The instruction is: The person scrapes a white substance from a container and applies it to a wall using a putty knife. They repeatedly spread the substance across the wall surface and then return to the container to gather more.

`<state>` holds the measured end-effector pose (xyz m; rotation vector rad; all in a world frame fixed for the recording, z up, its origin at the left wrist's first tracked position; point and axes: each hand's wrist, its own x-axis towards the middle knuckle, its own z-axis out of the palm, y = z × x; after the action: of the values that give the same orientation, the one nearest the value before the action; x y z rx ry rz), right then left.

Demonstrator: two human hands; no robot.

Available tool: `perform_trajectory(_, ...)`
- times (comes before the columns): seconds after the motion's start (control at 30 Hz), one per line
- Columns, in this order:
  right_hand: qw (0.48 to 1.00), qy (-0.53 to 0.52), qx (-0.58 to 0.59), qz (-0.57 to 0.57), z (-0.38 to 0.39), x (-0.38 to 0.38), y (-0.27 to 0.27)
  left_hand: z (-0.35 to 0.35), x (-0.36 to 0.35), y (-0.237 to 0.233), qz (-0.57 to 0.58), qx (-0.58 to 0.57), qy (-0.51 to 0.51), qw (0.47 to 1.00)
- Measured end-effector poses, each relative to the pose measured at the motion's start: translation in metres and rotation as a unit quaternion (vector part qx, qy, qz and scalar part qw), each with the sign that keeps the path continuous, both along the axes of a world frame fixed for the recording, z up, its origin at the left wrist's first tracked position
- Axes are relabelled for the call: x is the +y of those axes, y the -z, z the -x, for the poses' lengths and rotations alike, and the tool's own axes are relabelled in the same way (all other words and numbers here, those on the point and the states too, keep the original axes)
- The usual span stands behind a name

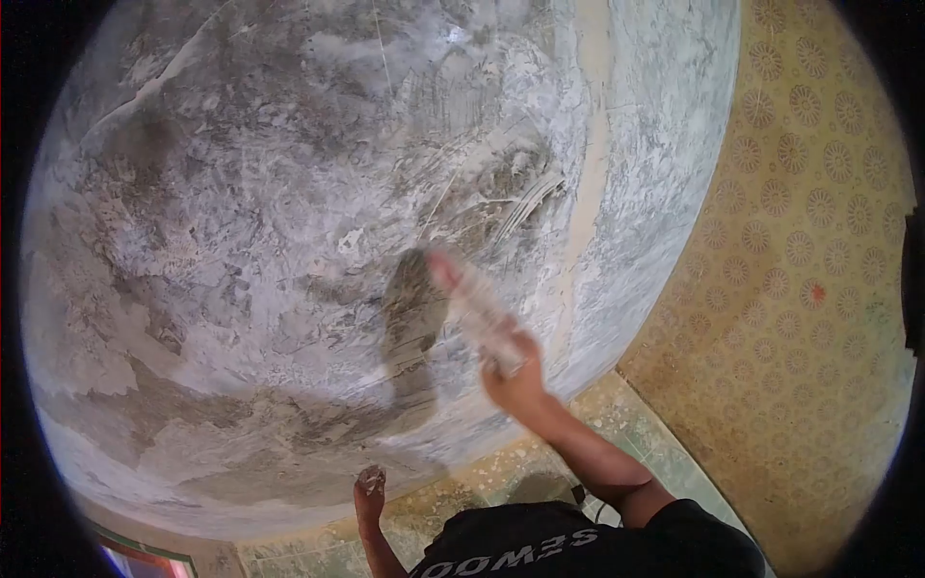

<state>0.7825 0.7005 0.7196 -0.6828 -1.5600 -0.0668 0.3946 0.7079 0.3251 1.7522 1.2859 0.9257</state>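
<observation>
My right hand [518, 374] is closed around a long, whitish tool [477, 308] with a reddish far end. Motion blurs the tool, which slants up and left in front of the grey wall [241, 231]. Its shadow falls on the wall just left of it. Streaky, comb-like pale marks cross a dark patch above and right of the tool. Lower down, my left hand [368, 491] is held near the bottom of the wall, fingers curled and whitish-grey stuff on them. I cannot tell what it holds.
A pale vertical strip [590, 144] runs down the grey wall. To the right is a yellowish surface [800, 241] with round flower patterns and a small red mark. Greenish tiles [665, 453] spotted with debris lie below the wall. A reddish-framed opening [145, 559] shows at lower left.
</observation>
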Motion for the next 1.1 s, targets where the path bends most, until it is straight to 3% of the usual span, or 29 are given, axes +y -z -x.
perform_trajectory(0.03, 0.994, 0.111, 0.01, 0.015, -0.013, -0.004, 0.0, -0.007, -0.006, -0.013, 0.035, -0.087, -0.063, 0.994)
perform_trajectory(0.07, 0.985, 0.161, -0.009, -0.061, -0.029, -0.002, -0.026, -0.013, -0.007, -0.021, 0.069, -0.174, -0.123, 0.975)
perform_trajectory(0.1, 0.967, 0.24, -0.027, -0.085, -0.05, 0.005, -0.037, -0.012, -0.006, -0.019, 0.065, -0.177, -0.121, 0.975)
perform_trajectory(0.13, 0.936, 0.298, -0.04, -0.18, -0.064, 0.009, -0.059, -0.01, -0.008, -0.017, 0.036, -0.127, -0.12, 0.984)
perform_trajectory(0.17, 0.977, 0.107, 0.186, -0.011, -0.074, 0.019, -0.07, -0.009, -0.007, -0.017, 0.007, -0.077, -0.118, 0.99)
perform_trajectory(0.2, 0.977, 0.107, 0.186, -0.016, -0.077, 0.029, -0.079, -0.01, -0.006, -0.018, 0.002, -0.079, -0.118, 0.99)
perform_trajectory(0.27, 0.994, -0.002, 0.098, -0.042, -0.074, 0.044, -0.093, -0.022, -0.016, -0.046, -0.003, -0.019, -0.113, 0.993)
perform_trajectory(0.3, 0.985, 0.14, -0.05, -0.092, -0.071, 0.042, -0.093, -0.026, -0.017, -0.061, 0.033, 0.042, -0.123, 0.991)
perform_trajectory(0.33, 0.931, 0.277, -0.195, -0.138, -0.067, 0.038, -0.09, -0.031, -0.02, -0.078, 0.028, 0.04, -0.126, 0.991)
perform_trajectory(0.4, 0.935, 0.249, -0.23, -0.106, -0.065, 0.047, -0.037, -0.041, -0.028, -0.098, 0.067, 0.035, -0.163, 0.984)
perform_trajectory(0.43, 0.93, 0.234, -0.257, -0.122, -0.066, 0.057, 0.0, -0.037, -0.026, -0.084, 0.067, 0.029, -0.168, 0.983)
perform_trajectory(0.5, 0.894, 0.25, -0.371, -0.038, -0.059, 0.034, 0.047, -0.02, -0.026, -0.049, 0.057, -0.017, -0.148, 0.987)
perform_trajectory(0.6, 0.89, 0.164, -0.425, -0.006, -0.058, 0.012, 0.077, -0.015, -0.027, -0.051, 0.048, 0.009, -0.157, 0.986)
perform_trajectory(0.63, 0.89, 0.162, -0.426, -0.01, -0.059, 0.011, 0.068, -0.008, -0.023, -0.041, 0.045, 0.007, -0.161, 0.986)
perform_trajectory(0.7, 0.901, 0.177, -0.391, -0.066, -0.064, 0.006, 0.033, 0.008, -0.013, -0.002, 0.015, -0.12, -0.146, 0.982)
perform_trajectory(0.73, 0.954, 0.094, -0.282, 0.048, -0.07, 0.01, 0.015, 0.002, -0.011, -0.012, 0.014, -0.12, -0.143, 0.982)
perform_trajectory(0.77, 0.974, 0.009, -0.161, 0.161, -0.078, 0.016, -0.009, -0.01, -0.013, -0.045, 0.029, -0.031, -0.141, 0.989)
perform_trajectory(0.8, 0.909, 0.248, -0.3, -0.146, -0.08, 0.02, -0.058, -0.016, -0.015, -0.064, 0.044, 0.062, -0.137, 0.988)
perform_trajectory(0.83, 0.903, 0.245, -0.287, -0.206, -0.087, 0.028, -0.093, -0.015, -0.011, -0.06, 0.044, 0.068, -0.133, 0.988)
perform_trajectory(0.87, 0.882, 0.303, -0.302, -0.196, -0.102, 0.034, -0.121, -0.015, -0.002, -0.051, 0.019, 0.041, -0.118, 0.992)
perform_trajectory(0.9, 0.894, 0.281, -0.268, -0.221, -0.099, 0.03, -0.146, -0.015, 0.004, -0.043, -0.005, 0.014, -0.104, 0.994)
perform_trajectory(0.93, 0.896, 0.283, -0.266, -0.216, -0.109, 0.044, -0.151, -0.018, 0.007, -0.037, -0.001, 0.019, -0.102, 0.995)
perform_trajectory(1.0, 0.887, 0.323, -0.304, -0.125, -0.125, 0.073, -0.141, -0.027, 0.011, -0.034, -0.014, -0.131, -0.1, 0.986)
perform_trajectory(1.03, 0.889, 0.322, -0.303, -0.12, -0.122, 0.074, -0.132, -0.035, 0.007, -0.049, -0.009, -0.128, -0.101, 0.987)
perform_trajectory(1.1, 0.884, 0.31, -0.327, -0.123, -0.11, 0.071, -0.107, -0.043, -0.005, -0.075, -0.076, 0.036, -0.091, 0.992)
